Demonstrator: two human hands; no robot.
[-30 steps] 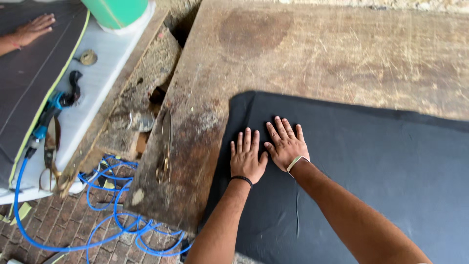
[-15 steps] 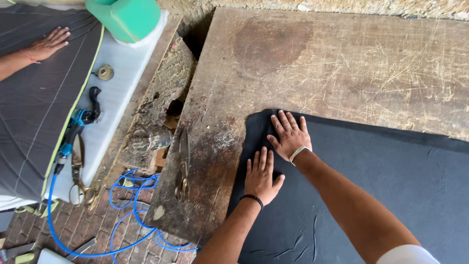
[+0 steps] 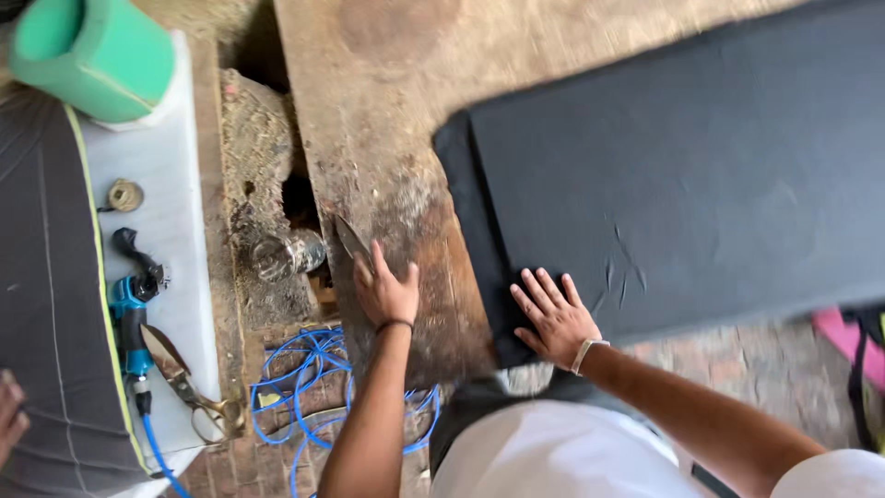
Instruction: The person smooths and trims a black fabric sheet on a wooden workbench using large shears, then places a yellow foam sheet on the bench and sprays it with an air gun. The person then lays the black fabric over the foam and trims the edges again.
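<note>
A large black fabric sheet (image 3: 682, 175) lies over a worn wooden table (image 3: 387, 111). My right hand (image 3: 553, 318) presses flat, fingers spread, on the sheet's near left corner. My left hand (image 3: 387, 290) has left the sheet and rests on the bare wood to the left. Its fingers are closed over the handles of a pair of scissors (image 3: 353, 242). The dark blades stick out beyond my fingertips and point away from me.
To the left stands a white bench (image 3: 175, 184) with a green roll (image 3: 97, 55), a small spool (image 3: 123, 195), a blue hand tool (image 3: 129, 323) and a second pair of scissors (image 3: 180, 373). A blue coiled hose (image 3: 309, 387) lies on the brick floor. Another person's hand (image 3: 9, 415) rests on grey fabric (image 3: 41, 304).
My left hand left the black sheet and moved left onto the scissors on the wood. My right hand slid to the sheet's near corner. The view swung toward the table's end.
</note>
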